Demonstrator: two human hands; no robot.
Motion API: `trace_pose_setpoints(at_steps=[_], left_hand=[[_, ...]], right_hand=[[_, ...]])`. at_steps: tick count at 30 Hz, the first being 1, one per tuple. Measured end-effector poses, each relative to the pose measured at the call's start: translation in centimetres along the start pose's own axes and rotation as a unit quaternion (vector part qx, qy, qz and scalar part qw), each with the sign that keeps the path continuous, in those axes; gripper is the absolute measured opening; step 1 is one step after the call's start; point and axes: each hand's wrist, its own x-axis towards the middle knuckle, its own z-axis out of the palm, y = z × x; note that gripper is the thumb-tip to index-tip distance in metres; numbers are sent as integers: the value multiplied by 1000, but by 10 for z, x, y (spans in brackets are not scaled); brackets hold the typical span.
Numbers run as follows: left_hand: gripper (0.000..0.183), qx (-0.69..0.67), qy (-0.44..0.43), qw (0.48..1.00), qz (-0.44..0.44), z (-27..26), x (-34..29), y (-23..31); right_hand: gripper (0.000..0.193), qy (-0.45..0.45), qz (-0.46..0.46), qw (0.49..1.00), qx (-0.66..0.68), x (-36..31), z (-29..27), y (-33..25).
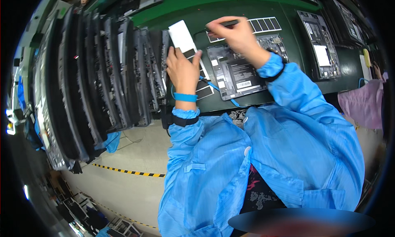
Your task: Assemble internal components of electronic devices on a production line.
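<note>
A: In the head view, what is the left hand (183,70) doing?

B: It is lying flat, fingers spread narrowly, pressing down on a sheet of dark rectangular pads with white borders (200,78). A white rectangular card (181,35) is sticking out just beyond its fingertips.

A: And the right hand (238,37)?

B: Its fingers are pinching a thin black pen-like tool (224,24), the tip pointing toward the left hand. Under that hand an opened dark device with a black flat battery (238,72) is lying on the green bench mat (247,6).

A: Any room at the edges?

B: To the outer side of the left fingers, a tight row of dark upright device shells in a rack (103,72) is crowding close. Beyond the right fingers, a white grid-label sheet (265,25) is lying, then bare mat. A blue wrist strap (185,97) is circling the left wrist.
</note>
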Motion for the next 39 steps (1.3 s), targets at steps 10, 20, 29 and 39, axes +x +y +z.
trace_pose_setpoints(at_steps=[10,20,29,39], left_hand=[[29,-267,-164,928,203,-33,-45,64],[24,-267,-157,930,198,-19,-44,69],[28,-247,-175,934,192,-18,-36,73],[57,-90,-193,950,229,-9,-40,88]], right_hand=[[22,-8,194,981,-3,-48,-93,-8],[22,-15,226,973,-31,-37,-94,6],[21,4,226,974,-8,-37,-91,7],[22,-3,217,976,-23,-38,-92,11]])
